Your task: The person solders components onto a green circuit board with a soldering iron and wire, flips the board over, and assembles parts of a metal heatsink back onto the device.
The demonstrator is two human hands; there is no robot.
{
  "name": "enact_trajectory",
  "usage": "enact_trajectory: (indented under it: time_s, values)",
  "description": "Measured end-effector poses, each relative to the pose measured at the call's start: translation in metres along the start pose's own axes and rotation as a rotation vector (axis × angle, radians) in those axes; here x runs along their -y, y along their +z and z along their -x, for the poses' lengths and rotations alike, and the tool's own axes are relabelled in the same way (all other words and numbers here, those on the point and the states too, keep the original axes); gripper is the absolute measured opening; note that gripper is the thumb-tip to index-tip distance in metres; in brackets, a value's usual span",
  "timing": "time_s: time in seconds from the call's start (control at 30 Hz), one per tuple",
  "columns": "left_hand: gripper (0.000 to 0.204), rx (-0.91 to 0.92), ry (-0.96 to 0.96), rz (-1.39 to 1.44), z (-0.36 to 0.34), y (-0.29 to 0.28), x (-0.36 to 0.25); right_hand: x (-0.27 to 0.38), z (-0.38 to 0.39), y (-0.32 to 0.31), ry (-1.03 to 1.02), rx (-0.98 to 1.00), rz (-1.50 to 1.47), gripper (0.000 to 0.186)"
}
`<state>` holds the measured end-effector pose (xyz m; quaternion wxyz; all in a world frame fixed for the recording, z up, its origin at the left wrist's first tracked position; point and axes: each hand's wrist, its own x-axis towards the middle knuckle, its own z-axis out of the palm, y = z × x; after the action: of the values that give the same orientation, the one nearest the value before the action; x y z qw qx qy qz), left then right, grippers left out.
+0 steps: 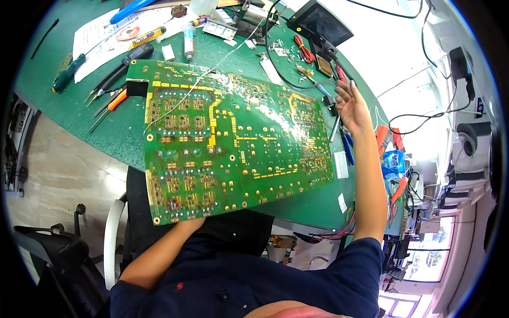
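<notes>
A large green circuit board (254,153) with gold pads and rows of small parts lies tilted before me, its near left corner out past the table edge. My left hand (192,224) reaches under its near edge and holds it from below; the board hides the fingers. Beyond the board's right end, my right hand (351,106) is raised with fingers stretched out and nothing in the palm. A thin pale wire (197,80) runs across the board's left part. Close to my right hand is a small black clip-like part (330,102).
On the green table (53,114), an orange-handled screwdriver (117,99), a green-handled screwdriver (69,73) and black tweezers-like probes (119,71) lie left of the board. Small loose parts, a red wire coil (304,50) and a black monitor (320,24) are behind. A blue packet (393,164) lies right.
</notes>
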<state>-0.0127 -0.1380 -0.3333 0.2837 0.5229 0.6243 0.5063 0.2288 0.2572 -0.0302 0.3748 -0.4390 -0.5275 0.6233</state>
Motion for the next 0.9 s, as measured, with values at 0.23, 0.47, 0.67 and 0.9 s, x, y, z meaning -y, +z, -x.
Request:
enact_trajectory:
  time_s: [0.23,0.47,0.67,0.9]
  values:
    - [0.029,-0.065,-0.251,0.368,-0.004,-0.002,-0.020,0.016,0.094,0.043,-0.131,0.042,0.389,0.045]
    - [0.030,-0.046,0.019,0.232,-0.006,-0.015,-0.062,0.035,0.210,0.060,-0.465,0.106,0.788,0.038]
    - [0.030,0.056,0.401,0.147,0.009,-0.058,-0.154,-0.021,0.230,0.050,-0.429,-0.122,0.809,0.053]
    - [0.038,-0.548,0.669,-0.296,-0.010,-0.147,-0.216,-0.057,0.194,0.029,-0.181,-0.096,0.589,0.060]
